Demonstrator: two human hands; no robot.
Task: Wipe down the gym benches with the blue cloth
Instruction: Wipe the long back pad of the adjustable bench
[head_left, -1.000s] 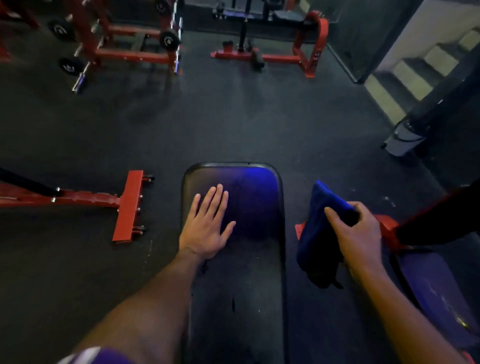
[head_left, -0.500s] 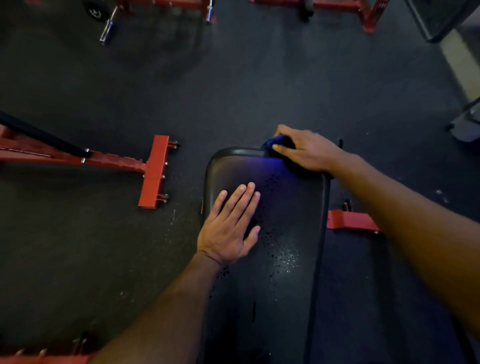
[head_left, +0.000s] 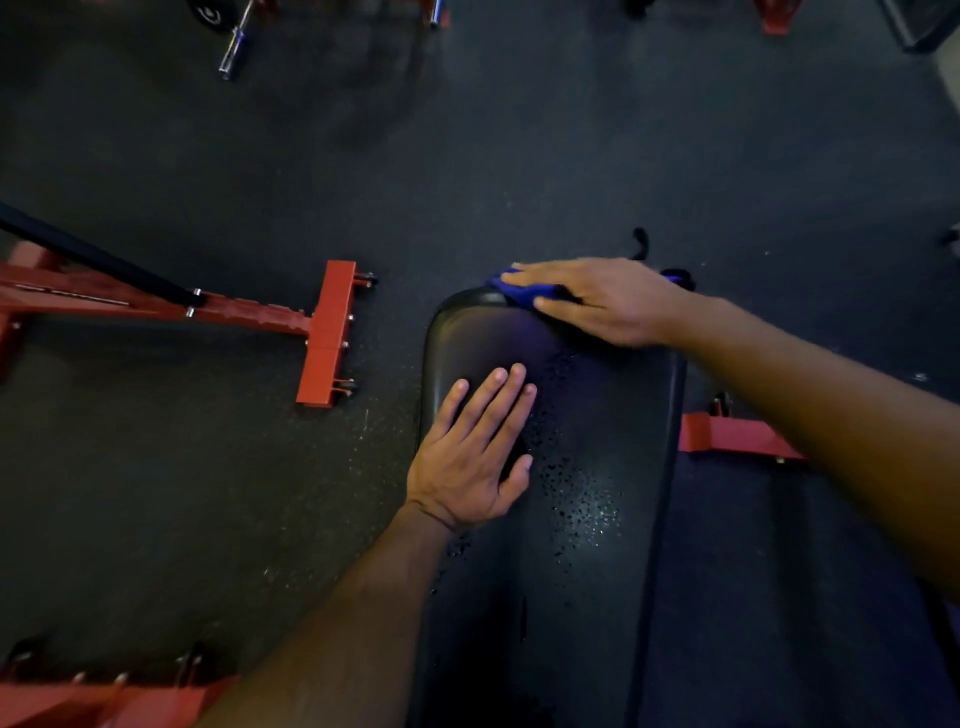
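Observation:
A black padded gym bench (head_left: 597, 519) runs from the bottom of the view up the middle, its pad speckled with droplets. My left hand (head_left: 475, 457) lies flat and open on the pad's left side, fingers pointing away from me. My right hand (head_left: 602, 301) presses the blue cloth (head_left: 511, 288) onto the far end of the pad. Most of the cloth is hidden under that hand; blue edges show at the fingertips and behind the wrist.
The floor is dark rubber. A red steel frame foot (head_left: 327, 332) with a black bar lies to the left. A red bench foot (head_left: 737, 436) sticks out on the right. A barbell end (head_left: 231, 49) lies at the far left, and red metal (head_left: 104, 701) shows at the bottom left.
One second ago my right hand held the cloth hanging beside the bench on the right. It has moved the cloth up onto the far end of the pad. My left hand stays flat.

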